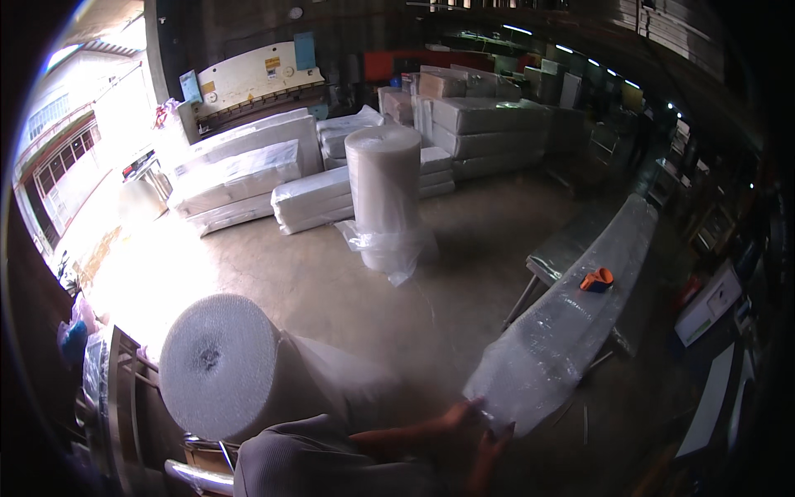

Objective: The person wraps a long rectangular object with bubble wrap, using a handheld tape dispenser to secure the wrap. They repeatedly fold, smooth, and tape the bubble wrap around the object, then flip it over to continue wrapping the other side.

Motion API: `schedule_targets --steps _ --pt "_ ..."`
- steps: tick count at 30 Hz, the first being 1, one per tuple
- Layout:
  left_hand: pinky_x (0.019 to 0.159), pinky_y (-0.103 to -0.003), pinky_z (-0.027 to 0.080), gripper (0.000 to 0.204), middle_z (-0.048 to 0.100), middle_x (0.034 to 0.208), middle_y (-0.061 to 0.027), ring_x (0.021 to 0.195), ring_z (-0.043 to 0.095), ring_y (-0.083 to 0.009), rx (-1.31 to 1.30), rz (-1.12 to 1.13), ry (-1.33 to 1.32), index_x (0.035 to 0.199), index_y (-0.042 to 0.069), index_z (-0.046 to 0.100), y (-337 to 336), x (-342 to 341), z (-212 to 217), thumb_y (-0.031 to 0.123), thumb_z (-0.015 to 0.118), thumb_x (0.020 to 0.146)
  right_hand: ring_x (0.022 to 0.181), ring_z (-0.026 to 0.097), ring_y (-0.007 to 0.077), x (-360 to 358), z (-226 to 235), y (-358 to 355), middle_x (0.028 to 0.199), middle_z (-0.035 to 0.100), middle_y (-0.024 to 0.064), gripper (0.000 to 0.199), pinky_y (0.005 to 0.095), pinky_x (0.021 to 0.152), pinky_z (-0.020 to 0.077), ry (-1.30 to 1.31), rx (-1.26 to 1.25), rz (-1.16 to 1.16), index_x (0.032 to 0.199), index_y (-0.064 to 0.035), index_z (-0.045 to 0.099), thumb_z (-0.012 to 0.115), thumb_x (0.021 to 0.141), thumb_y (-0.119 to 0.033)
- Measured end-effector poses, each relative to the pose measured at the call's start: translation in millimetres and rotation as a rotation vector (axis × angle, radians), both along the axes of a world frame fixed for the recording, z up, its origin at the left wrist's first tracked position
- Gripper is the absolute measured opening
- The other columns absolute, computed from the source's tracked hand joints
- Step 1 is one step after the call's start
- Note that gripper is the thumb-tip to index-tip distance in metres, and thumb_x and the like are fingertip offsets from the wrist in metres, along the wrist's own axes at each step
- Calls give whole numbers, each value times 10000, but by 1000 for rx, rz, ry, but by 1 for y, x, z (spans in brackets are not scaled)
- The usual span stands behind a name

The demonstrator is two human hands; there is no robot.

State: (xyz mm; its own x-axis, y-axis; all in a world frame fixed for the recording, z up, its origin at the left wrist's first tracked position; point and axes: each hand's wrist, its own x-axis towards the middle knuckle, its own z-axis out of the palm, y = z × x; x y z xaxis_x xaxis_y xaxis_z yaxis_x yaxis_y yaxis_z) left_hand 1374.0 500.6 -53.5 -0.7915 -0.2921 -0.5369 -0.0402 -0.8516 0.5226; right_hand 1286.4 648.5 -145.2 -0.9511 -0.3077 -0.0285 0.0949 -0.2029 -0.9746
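Note:
A long package in clear bubble wrap (551, 340) lies on a table, running from near my hands toward the far right. My left hand (460, 413) reaches its near left corner, fingers closed on the edge of the wrap. Close beside it, my right hand (493, 446) comes up from below and pinches the near end of the same wrap; dim light and blur soften its fingers. An orange tape dispenser (597, 281) rests on top of the package, well beyond both hands.
A big bubble wrap roll (219, 369) lies at my left, its loose sheet trailing right. Another roll (385, 178) stands upright on the floor. Behind are wrapped boxes (240, 170) and a large cream machine (257, 79). A white panel (708, 398) leans at the right.

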Motion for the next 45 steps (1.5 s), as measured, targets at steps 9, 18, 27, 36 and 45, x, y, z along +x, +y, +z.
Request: schedule_targets --steps 9,18,27,36,45 --pt "1051 -350 435 340 594 1063 -83 1025 543 -211 397 -137 311 1281 83 601 -42 20 20 342 478 1098 1324 549 433 43 24 -16 1432 536 321 664 469 1093 476 603 612 -219 1445 79 482 779 913 -186" --pt "1217 -425 315 373 690 1204 -159 1216 631 -257 731 -193 720 1281 -65 579 -39 18 16 151 460 1002 1067 681 401 55 51 -34 1159 689 253 523 444 890 563 394 206 -377 1378 -17 583 762 919 -192" --pt "845 -336 524 210 659 994 -65 949 630 -175 -148 -180 140 1068 41 625 -15 28 26 249 631 1041 1054 642 227 56 33 -70 1199 649 64 385 399 913 505 -72 283 42 1349 -92 566 618 1031 -302" --pt "793 -295 517 227 671 975 -47 900 635 -134 -252 -170 -171 1123 23 618 -8 21 68 230 644 1034 1031 647 233 51 118 -70 1173 668 100 405 390 888 519 -712 -610 -199 1283 -23 595 574 1049 -352" --pt "615 -269 405 230 538 824 34 725 495 -79 -172 -292 -139 1061 120 618 -12 23 73 339 662 1006 921 625 190 65 168 -82 1046 634 74 463 356 788 513 -576 -130 -358 1156 -3 604 711 964 -410"
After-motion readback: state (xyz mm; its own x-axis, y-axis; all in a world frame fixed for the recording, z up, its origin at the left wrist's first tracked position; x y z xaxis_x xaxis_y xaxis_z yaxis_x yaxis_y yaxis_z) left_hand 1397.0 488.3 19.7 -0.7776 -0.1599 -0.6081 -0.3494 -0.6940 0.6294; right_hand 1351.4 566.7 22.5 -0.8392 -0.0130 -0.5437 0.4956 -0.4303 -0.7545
